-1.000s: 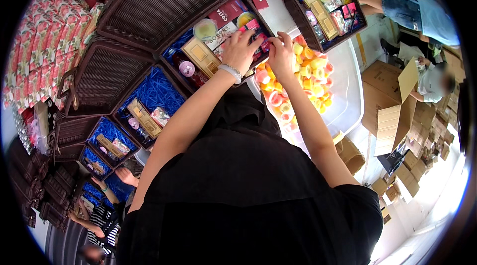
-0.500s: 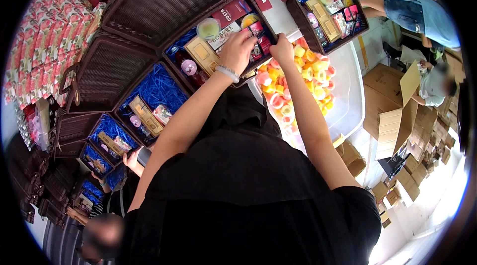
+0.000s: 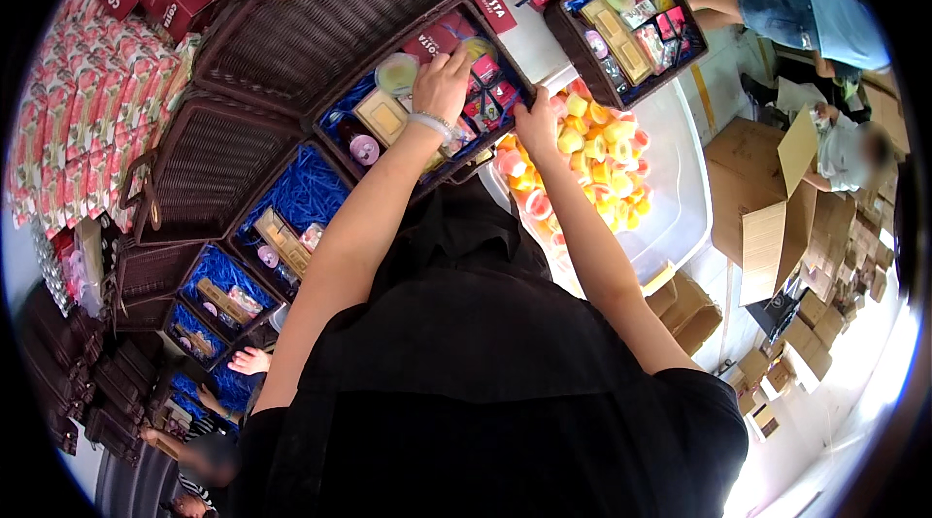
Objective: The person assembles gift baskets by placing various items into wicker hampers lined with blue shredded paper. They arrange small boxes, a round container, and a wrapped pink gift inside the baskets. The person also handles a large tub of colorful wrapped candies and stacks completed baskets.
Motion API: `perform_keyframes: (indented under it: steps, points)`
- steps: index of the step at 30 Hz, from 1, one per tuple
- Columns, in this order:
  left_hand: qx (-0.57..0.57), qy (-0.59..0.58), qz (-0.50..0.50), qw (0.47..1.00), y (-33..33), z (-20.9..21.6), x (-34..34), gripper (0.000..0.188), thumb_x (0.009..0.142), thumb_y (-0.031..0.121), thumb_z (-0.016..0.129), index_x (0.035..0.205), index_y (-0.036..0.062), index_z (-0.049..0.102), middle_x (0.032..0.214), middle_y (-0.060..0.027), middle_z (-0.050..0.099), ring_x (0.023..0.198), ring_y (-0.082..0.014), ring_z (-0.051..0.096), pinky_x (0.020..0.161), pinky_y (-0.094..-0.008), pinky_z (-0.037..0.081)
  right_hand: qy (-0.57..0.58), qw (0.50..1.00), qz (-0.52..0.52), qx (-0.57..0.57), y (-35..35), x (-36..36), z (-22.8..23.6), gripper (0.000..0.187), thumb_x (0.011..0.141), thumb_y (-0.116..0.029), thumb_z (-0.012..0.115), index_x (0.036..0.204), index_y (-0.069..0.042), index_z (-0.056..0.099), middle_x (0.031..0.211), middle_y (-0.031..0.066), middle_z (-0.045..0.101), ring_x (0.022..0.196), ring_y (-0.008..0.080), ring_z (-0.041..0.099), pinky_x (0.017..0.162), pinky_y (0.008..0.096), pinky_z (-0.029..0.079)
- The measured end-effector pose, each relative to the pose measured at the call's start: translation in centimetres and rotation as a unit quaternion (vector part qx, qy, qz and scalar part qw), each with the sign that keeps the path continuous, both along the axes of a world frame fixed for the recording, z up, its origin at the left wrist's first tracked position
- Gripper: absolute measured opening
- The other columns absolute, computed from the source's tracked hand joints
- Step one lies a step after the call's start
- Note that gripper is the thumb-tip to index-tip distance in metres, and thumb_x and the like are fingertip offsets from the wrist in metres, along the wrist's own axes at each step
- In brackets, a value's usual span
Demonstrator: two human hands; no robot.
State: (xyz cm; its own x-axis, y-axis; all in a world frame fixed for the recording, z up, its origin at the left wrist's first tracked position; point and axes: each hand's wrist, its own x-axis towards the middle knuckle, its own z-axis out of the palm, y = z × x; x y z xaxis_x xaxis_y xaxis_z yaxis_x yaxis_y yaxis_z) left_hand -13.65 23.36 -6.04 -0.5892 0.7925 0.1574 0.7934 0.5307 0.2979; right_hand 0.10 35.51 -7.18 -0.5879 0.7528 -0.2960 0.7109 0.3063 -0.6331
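A dark brown wicker hamper (image 3: 330, 120) lies in front of me with its lid (image 3: 335, 8) raised. In it, on blue shredded paper, are a gold box (image 3: 382, 116), a bottle with a round lilac label (image 3: 364, 149), a round tub with a pale lid (image 3: 397, 73), a dark red box (image 3: 427, 40) and several small pink-and-black packets (image 3: 490, 91). My left hand (image 3: 442, 91) lies over the middle of the contents, fingers stretched forward near the dark red box; its palm hides what is beneath. At the hamper's right front corner, my right hand (image 3: 536, 130) grips the rim.
A clear plastic tub (image 3: 684, 178) of yellow, orange and pink cups (image 3: 597, 154) stands at right. Another filled hamper (image 3: 573, 42) is beyond it. More open hampers (image 3: 306, 183) line the left, beside stacked floral packets (image 3: 87, 110). Co-workers and cardboard boxes (image 3: 752, 198) are around.
My left hand has shifted left and forward from the small packets, and its fingers have straightened. My right hand keeps its grip on the rim. A co-worker's hand at left has moved off a hamper.
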Motion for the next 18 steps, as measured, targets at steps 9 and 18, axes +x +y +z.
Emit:
perform_keyframes:
  steps: [9, 18]
  points:
    - [-0.012, 0.019, -0.002, 1.0, -0.7, 1.0, 0.5, 0.034, 0.082, 0.016, 0.048, 0.113, 0.0061, 0.059, 0.125, -0.0018, 0.054, 0.105, -0.0168, 0.049, 0.087, -0.0333, 0.04, -0.007, 1.0, -0.002, 0.028, -0.6, -0.5, 0.1, 0.036, 0.077, -0.008, 0.048, 0.111, 0.003, 0.04, 0.104, 0.0343, 0.052, 0.093, 0.049, 0.053, 0.082, 0.0507, 0.044]
    - [-0.026, -0.002, 0.016, 1.0, 2.6, 2.9, -1.3, 0.035, 0.083, 0.014, 0.05, 0.117, 0.0074, 0.055, 0.128, -0.0075, 0.05, 0.12, -0.0251, 0.042, 0.097, -0.0429, 0.035, -0.004, 0.999, 0.02, 0.025, 0.1, -0.2, 0.6, 0.039, 0.076, -0.012, 0.049, 0.11, 0.005, 0.038, 0.1, 0.0363, 0.052, 0.094, 0.0493, 0.052, 0.081, 0.051, 0.042]
